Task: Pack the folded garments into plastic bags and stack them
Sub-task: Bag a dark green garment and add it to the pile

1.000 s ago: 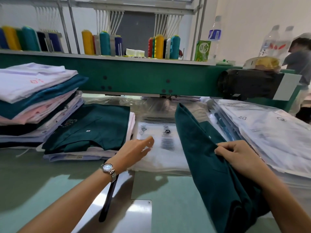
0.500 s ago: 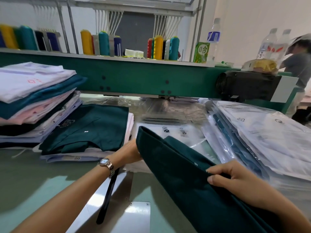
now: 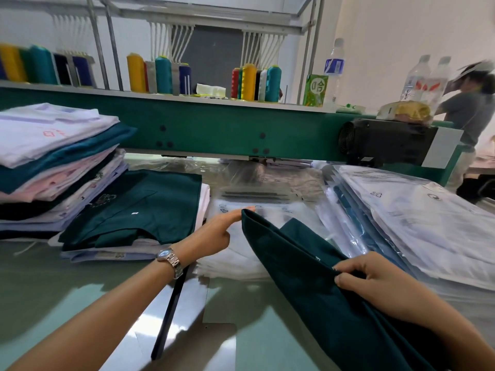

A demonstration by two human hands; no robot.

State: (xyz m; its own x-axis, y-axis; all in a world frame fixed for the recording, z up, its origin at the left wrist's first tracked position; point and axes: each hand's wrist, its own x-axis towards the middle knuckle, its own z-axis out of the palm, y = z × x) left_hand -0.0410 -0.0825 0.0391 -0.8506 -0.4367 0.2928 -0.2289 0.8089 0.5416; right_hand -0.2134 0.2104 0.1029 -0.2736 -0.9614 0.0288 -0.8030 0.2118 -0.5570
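My right hand (image 3: 375, 282) pinches a folded dark green garment (image 3: 308, 269), which slants up from the lower right so its far corner hangs over the pile of empty clear plastic bags (image 3: 241, 253). My left hand (image 3: 217, 231), with a wristwatch, rests flat with fingers stretched out on the top bag, its fingertips beside the garment's far corner. A stack of bagged garments (image 3: 417, 218) lies to the right. Folded unbagged garments lie at the left: a low pile topped by a dark green one (image 3: 139, 207) and a taller mixed stack (image 3: 51, 162).
A green machine beam (image 3: 214, 129) crosses behind the table, carrying thread cones (image 3: 249, 81), bottles and a carton. A black motor box (image 3: 388, 140) sits at its right end. A dark strip (image 3: 171, 309) lies on the table near me. A person stands at the far right (image 3: 471, 113).
The green garment's far corner has swung right and forward over the bag pile. My left hand has come out from behind it and now lies stretched flat on the top bag.
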